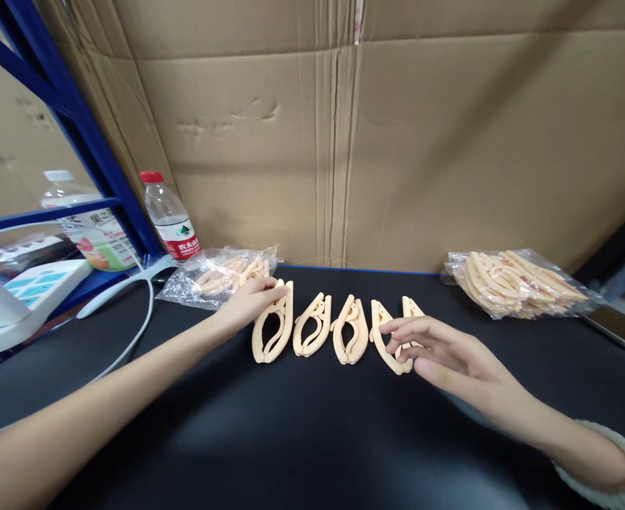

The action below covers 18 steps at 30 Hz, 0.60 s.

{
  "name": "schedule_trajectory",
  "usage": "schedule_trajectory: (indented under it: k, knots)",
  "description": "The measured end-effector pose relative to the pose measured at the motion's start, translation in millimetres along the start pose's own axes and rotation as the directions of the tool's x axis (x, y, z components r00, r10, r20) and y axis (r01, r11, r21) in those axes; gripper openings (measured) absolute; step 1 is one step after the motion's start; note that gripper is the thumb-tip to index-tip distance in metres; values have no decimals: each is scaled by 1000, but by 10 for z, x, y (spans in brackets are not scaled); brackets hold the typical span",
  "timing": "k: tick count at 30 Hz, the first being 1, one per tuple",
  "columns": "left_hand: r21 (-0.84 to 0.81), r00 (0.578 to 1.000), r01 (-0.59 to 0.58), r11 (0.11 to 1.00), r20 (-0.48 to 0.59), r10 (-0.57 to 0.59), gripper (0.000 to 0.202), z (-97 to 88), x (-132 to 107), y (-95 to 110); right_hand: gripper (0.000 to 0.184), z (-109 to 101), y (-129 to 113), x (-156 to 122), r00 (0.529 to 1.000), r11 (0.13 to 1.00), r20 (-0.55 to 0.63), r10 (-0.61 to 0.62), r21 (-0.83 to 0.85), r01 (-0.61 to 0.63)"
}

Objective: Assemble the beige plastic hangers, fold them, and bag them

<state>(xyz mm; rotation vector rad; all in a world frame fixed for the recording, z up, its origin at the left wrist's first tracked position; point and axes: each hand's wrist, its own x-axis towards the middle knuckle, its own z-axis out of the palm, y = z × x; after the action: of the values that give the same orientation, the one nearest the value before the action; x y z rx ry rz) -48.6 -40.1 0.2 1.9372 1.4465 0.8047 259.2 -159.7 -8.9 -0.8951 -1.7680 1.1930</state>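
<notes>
Several beige folding hangers, folded into leaf shapes, lie in a row on the black table. My left hand (248, 303) is closed at the top of the leftmost folding hanger (257, 338), its fingertips at the upper end. To the right come a second folding hanger (299, 338) and a third folding hanger (362, 340). Over the rightmost folding hanger (382, 346) my right hand (450, 358) hovers with fingers loosely curved and thumb apart. It holds nothing that I can see, and it hides part of that hanger.
Clear bags of beige hangers lie at the back left (221, 276) and back right (519, 283). A red-capped water bottle (171, 219) stands by the blue metal frame (86, 142). A white cable (145, 322) runs along the left. Cardboard (423, 142) walls the back.
</notes>
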Motion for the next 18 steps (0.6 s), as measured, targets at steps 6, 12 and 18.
schedule_trajectory:
  k: [6, 12, 18]
  knots:
    - [208, 990, -72, 976, -105, 95, 35, 131, 53, -133, 24, -60, 73, 61, 996, 1000, -94, -1, -22, -1]
    - [313, 975, -138, 940, -125, 185, 27, 271, 62, -211, 27, -76, 52, 105, 988, 996, -155, 5, -86, -19]
    - [351, 936, -254, 901, -144, 320, 31, 252, -70, -123, 27, -261, 88, 127, 975, 925, -174, -140, -374, 67]
